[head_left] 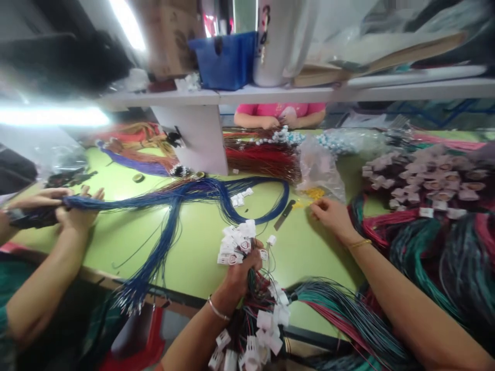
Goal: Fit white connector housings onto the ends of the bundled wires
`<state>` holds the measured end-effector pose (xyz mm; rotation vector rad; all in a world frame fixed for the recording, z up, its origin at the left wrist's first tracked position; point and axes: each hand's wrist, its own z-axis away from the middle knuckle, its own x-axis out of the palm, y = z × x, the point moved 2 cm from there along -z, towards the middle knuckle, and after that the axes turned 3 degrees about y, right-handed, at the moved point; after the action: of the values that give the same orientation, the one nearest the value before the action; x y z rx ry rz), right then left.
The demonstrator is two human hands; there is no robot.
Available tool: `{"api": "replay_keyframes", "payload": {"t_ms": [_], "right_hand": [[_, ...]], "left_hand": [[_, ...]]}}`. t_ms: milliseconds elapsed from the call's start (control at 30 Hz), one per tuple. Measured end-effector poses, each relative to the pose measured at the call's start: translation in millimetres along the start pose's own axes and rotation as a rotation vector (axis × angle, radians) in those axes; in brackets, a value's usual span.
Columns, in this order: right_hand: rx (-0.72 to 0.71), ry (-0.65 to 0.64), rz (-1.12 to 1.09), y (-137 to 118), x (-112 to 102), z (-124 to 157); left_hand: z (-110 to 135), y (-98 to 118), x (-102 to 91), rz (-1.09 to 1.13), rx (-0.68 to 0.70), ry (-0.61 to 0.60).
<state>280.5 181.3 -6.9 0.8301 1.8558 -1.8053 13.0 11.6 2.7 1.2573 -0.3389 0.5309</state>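
My left hand (247,265) is wrapped round a bunch of white plastic connectors (235,242) with thin wires trailing below it. More white connectors (266,330) hang from wires under that wrist, at the table's front edge. Out to the right, my right hand (330,216) is low over the green table, its fingertips pinched together beside small yellow pieces (299,204). Whether anything is between those fingertips is too small to tell. A larger heap of yellow pieces (315,193) lies just behind, by a clear plastic bag (319,167). A dark flat strip (284,215) rests to their left.
At left, a co-worker's hands (77,206) grip a bundle of blue wires (178,193) stretched over the table. Wire bundles with white connectors (433,178) are piled at right. A shelf (348,94) crosses above; another person (280,116) sits opposite.
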Motion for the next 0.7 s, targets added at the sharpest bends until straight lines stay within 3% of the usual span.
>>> {"api": "replay_keyframes", "payload": {"t_ms": [100,200,267,367,567,700], "right_hand": [[0.092,-0.110,-0.534,-25,9,18],[0.181,-0.317,-0.784,-63,20,44],[0.216,-0.455,-0.849,-86,25,64],[0.184,-0.564,-0.892,-107,28,88],[0.087,-0.637,-0.891,-113,31,110],[-0.065,-0.622,-0.809,-117,30,118]], "left_hand": [[-1,0,0.8,-0.043,0.030,0.001],[0,3,3.3,-0.025,0.032,0.027],[0,5,4.6,-0.027,0.041,0.060],[1,6,4.9,-0.024,0.027,0.106],[-1,4,1.4,0.001,0.014,0.118],[-4,0,-2.6,0.050,-0.055,0.160]]}}
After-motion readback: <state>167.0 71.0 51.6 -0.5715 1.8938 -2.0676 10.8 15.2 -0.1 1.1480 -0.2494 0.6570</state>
